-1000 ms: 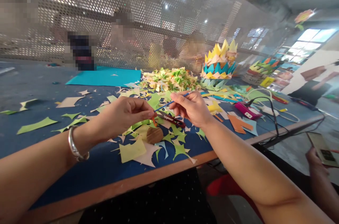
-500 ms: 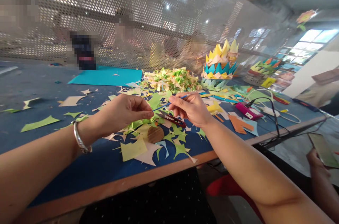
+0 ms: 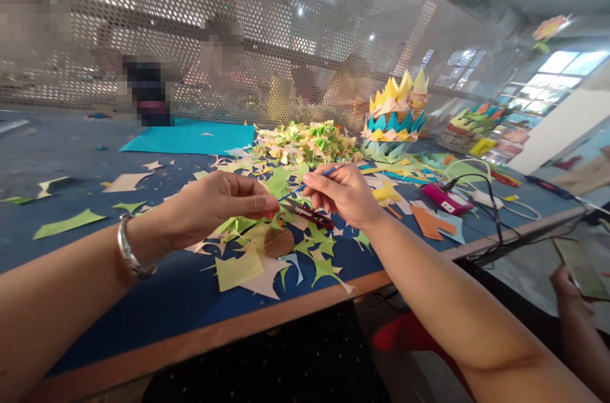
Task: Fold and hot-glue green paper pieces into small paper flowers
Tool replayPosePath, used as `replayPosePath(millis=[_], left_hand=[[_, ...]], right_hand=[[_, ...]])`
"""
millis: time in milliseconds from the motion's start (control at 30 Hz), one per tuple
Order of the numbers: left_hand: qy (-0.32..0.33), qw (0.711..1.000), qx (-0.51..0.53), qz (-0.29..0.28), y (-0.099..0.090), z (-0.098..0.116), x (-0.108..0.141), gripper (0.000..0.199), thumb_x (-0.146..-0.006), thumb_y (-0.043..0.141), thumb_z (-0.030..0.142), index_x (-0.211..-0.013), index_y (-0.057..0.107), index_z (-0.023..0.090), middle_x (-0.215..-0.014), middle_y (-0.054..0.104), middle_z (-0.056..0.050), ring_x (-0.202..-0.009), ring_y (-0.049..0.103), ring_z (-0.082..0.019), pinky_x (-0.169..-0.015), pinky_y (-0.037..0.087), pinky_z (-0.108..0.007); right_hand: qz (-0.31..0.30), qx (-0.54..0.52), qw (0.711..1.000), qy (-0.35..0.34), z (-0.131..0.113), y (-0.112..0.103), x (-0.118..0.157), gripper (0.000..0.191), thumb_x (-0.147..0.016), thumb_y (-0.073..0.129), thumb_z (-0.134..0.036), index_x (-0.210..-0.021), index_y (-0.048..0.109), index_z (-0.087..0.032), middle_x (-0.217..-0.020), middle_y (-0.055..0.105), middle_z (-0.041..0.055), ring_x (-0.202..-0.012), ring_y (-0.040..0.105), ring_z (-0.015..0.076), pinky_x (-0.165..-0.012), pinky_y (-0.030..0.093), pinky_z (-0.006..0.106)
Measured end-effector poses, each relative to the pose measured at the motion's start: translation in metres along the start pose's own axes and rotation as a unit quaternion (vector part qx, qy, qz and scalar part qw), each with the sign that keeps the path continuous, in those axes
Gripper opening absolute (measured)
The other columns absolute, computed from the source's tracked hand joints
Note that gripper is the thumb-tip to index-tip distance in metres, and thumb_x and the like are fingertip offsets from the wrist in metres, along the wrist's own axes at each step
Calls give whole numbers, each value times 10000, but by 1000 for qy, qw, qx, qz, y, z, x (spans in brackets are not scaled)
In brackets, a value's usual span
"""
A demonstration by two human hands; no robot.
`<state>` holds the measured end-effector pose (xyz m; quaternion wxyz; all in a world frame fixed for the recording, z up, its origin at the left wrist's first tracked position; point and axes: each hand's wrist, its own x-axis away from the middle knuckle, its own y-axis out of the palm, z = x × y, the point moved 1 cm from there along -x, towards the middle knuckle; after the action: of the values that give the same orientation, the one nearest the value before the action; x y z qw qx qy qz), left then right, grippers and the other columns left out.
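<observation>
My right hand (image 3: 345, 193) is closed in a pinch round a thin blue stick (image 3: 299, 189), which slants down to the left. The stick's lower end meets the fingertips of my left hand (image 3: 233, 199). The left thumb and forefinger are pressed together, and whatever lies between them is too small or hidden to make out. Beneath my hands is a red-handled cutting tool (image 3: 312, 215), partly covered. A round wooden disc (image 3: 279, 242) lies just below it among green and cream paper scraps (image 3: 241, 266).
Behind my hands rises a heap of small folded paper pieces (image 3: 309, 142). A tiered folded-paper model (image 3: 395, 123) stands to its right. Farther left lies a blue sheet (image 3: 190, 137). A magenta power block (image 3: 447, 199) with cables sits on the right; another person's hand (image 3: 567, 285) holds a phone.
My left hand has shifted slightly, its fingertips a touch farther right along the blue stick's end. My right hand keeps nearly the same place and hold.
</observation>
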<state>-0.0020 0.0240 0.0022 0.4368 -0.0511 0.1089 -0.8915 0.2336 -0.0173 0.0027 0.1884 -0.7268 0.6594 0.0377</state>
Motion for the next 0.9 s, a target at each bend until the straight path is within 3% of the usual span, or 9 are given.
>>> replayPosePath(millis=[167, 333, 500, 667, 800, 900], left_hand=[[-35, 995, 89, 17, -2, -3, 0, 371, -851, 858, 538, -703, 829, 200, -821, 820, -93, -805, 745, -213, -858, 648, -327], [-38, 997, 64, -20, -2, -3, 0, 250, -757, 918, 459, -752, 853, 218, -884, 834, -85, -826, 740, -212, -825, 633, -308], [-11, 999, 0, -33, -2, 2, 0, 197, -715, 900, 441, -700, 834, 256, -784, 793, -35, -772, 695, -192, -776, 565, -281], [30, 995, -91, -27, 1, 3, 0, 271, -770, 814, 521, -726, 789, 255, -761, 754, -16, -736, 642, -182, -700, 499, -266], [58, 975, -216, 17, 5, 6, 2, 305, -851, 711, 517, -739, 735, 234, -620, 599, 12, -580, 475, -147, -542, 363, -263], [65, 959, -273, 26, 6, 9, 4, 294, -897, 666, 486, -758, 709, 230, -579, 492, 35, -540, 388, -137, -506, 303, -277]], right_hand=[[5, 3, 1000, 5, -1, 0, 1, 494, -771, 837, -701, -639, 750, -232, -512, 660, -7, -399, 469, 80, -386, 326, 278], [3, 6, 1000, 3, -2, 1, 1, 476, -780, 843, -671, -623, 753, -230, -505, 655, -6, -395, 466, 78, -389, 336, 280], [5, -4, 1000, -4, -3, 2, 1, 465, -775, 856, -656, -615, 755, -231, -503, 658, -7, -393, 467, 78, -389, 334, 279], [8, -1, 1000, 3, -3, 1, 1, 462, -772, 863, -647, -614, 753, -228, -501, 658, -7, -393, 469, 77, -391, 338, 277], [7, -9, 1000, -10, -1, 1, 0, 463, -775, 866, -641, -608, 755, -224, -491, 655, -12, -386, 467, 72, -387, 336, 266], [3, -8, 1000, -14, 1, 1, 0, 476, -782, 858, -648, -607, 757, -217, -482, 649, -12, -383, 465, 69, -385, 337, 258]])
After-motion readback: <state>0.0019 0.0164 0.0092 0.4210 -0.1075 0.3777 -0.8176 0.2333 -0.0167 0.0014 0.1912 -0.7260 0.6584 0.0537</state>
